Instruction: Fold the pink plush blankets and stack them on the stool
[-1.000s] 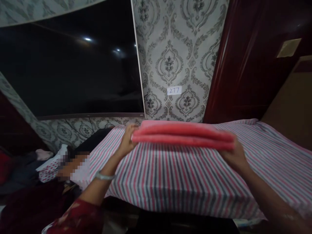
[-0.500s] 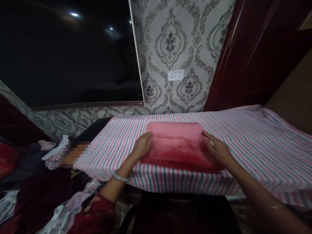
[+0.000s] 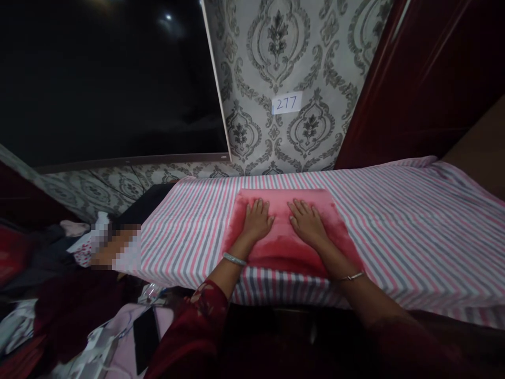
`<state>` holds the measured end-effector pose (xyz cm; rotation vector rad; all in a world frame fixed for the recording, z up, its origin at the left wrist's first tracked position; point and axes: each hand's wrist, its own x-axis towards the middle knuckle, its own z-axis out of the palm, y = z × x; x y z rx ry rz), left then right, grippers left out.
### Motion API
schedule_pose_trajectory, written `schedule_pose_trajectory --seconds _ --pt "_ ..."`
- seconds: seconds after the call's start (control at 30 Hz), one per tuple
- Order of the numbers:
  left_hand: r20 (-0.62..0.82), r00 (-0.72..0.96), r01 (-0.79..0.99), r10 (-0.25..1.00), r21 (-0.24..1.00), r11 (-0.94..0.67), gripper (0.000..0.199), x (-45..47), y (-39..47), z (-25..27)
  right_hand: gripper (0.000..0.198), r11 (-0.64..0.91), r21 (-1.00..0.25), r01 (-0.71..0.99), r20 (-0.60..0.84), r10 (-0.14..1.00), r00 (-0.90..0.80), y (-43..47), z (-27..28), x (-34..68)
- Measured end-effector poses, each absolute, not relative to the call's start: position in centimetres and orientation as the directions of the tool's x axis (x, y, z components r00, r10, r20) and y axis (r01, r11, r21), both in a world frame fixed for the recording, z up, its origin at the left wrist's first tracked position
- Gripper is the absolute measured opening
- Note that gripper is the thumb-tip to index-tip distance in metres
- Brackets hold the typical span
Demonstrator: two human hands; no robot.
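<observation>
A red, velvety piece of fabric (image 3: 282, 247), squared off as if folded, lies flat near the front edge of a striped cloth (image 3: 189, 231). My left hand (image 3: 258, 221) rests palm down on its left half, fingers spread. On its right half lies my right hand (image 3: 307, 223), also flat with the fingers apart. Neither hand grips anything. How many layers the red fabric has is hard to tell.
The striped cloth covers a table against the patterned wall (image 3: 276, 58). A large television (image 3: 110, 84) hangs at the left, and a dark red panel (image 3: 414, 89) stands at the right. Clothes (image 3: 74, 310) and a phone (image 3: 145, 337) lie at the lower left.
Both hands have moved inward from the side edges of the red fabric and now lie flat on top of it. The view has tilted slightly down.
</observation>
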<state>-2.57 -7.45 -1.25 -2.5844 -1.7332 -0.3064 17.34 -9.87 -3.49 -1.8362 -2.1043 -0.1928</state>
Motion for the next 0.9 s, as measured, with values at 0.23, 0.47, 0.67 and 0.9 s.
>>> schedule_pose_trajectory --seconds 0.23,0.47,0.67,0.9 --pt "0.198 0.357 0.918 0.913 0.108 -0.382 0.064 -2.3 -7.4 -1.3 0.056 0.151 -0.125 0.981 0.326 0.940 -0.103 -9.9 -3.3 17.3" --pt "0.235 0.318 0.935 0.919 0.083 -0.344 0.066 -2.5 -7.8 -1.3 0.058 0.140 -0.074 0.987 0.258 0.959 -0.117 -10.1 -2.7 17.3" --pt "0.118 0.189 0.981 0.975 0.026 -0.193 0.070 -5.1 -8.3 0.1 0.063 0.052 -0.019 0.998 0.173 0.984 -0.048 -10.5 -2.5 20.9" --pt "0.007 0.105 0.994 0.994 0.036 -0.105 0.063 -9.8 -9.1 1.1 0.066 -0.028 -0.066 0.997 0.114 0.993 0.035 -11.6 -2.8 26.5"
